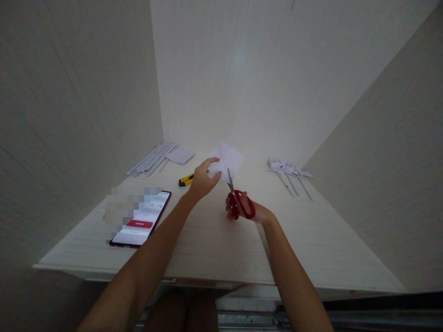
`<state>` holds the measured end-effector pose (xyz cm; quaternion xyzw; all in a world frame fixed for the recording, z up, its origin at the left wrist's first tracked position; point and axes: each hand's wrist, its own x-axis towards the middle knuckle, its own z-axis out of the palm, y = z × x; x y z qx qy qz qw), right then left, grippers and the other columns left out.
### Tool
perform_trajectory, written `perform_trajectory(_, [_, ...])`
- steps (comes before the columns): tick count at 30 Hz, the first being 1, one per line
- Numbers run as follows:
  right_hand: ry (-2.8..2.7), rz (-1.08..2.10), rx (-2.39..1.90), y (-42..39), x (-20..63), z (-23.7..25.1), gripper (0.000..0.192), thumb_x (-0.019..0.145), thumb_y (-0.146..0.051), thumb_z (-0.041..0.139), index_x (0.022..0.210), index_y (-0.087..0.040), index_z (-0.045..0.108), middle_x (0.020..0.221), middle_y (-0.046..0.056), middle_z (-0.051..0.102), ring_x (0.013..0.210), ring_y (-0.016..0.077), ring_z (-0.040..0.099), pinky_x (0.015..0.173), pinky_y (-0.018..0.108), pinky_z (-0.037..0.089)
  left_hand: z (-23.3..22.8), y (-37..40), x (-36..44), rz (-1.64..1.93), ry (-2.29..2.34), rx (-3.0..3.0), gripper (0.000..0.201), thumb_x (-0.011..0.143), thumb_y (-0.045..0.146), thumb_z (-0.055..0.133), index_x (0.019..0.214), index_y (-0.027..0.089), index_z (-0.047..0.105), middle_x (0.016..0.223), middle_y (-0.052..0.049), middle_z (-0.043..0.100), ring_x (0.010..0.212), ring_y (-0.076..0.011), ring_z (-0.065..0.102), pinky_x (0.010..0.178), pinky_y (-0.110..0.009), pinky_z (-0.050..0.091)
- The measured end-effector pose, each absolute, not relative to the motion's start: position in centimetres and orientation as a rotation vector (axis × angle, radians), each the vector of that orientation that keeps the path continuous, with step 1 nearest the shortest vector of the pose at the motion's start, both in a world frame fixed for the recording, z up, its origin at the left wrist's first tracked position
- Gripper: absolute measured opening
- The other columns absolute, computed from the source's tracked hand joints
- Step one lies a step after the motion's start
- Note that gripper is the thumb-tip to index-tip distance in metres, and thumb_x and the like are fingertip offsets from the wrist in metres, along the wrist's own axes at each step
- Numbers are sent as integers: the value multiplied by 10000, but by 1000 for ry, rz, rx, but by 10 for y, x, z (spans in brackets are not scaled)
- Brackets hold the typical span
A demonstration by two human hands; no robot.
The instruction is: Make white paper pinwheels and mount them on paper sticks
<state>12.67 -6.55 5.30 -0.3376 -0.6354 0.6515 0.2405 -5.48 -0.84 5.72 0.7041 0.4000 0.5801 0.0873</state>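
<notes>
just above the surface (214,240), the left hand (202,180) pinches the paper (228,159); the right hand's (247,210) grip fills the scissors (237,200), blades pointing up-left at its lower edge.

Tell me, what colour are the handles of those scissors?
Red, on the scissors in the right hand; the head view shows it.

Pale wood-grain surface (214,249) set in a tight alcove. Back wall (263,78) in the same light wood-grain panel, brightest around its middle. Left wall (69,115) and right wall (398,184) plain, textured, off-white, both dimmer. Light is soft and low overall. Below the surface's near edge, a metal rail (249,318) and dark floor.
</notes>
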Motion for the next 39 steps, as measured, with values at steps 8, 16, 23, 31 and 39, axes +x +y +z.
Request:
perform_trajectory(8, [-1754,1757,-904,-64,126,52,643,668,-765,251,815,-161,418,661,-6,447,516,93,477,491,253,361,57,-8,-54,1742,1202,2087,314,690,177,557,1002,148,535,1046,-86,609,993,-190,559,894,-359,426])
perform_trajectory(16, [-1767,1737,-887,-61,129,49,591,720,-717,265,813,-156,426,624,-19,442,502,90,493,474,231,353,57,-7,-55,1725,1227,2069,323,685,173,556,1005,135,538,1053,-100,609,994,-201,560,898,-363,422])
perform_trajectory(23, [-1756,1738,-913,-59,130,46,530,765,-664,289,802,-154,430,601,-26,439,466,81,475,455,225,341,56,-5,-56,1742,1204,2097,321,690,176,553,1008,135,533,1050,-98,607,1001,-196,555,910,-350,414])
perform_trajectory(31, [-1756,1720,-921,-58,128,46,518,762,-660,309,773,-156,431,576,-36,428,443,70,452,445,221,356,55,-5,-56,1738,1207,2095,325,688,173,553,1008,124,537,1049,-101,608,995,-196,560,903,-355,418])
perform_trajectory(39, [-1744,1711,-943,-60,126,48,504,752,-661,329,742,-165,422,549,-41,420,419,67,431,425,219,363,55,-5,-56,1741,1221,2102,330,686,165,554,1013,121,537,1050,-100,611,985,-194,564,891,-350,426])
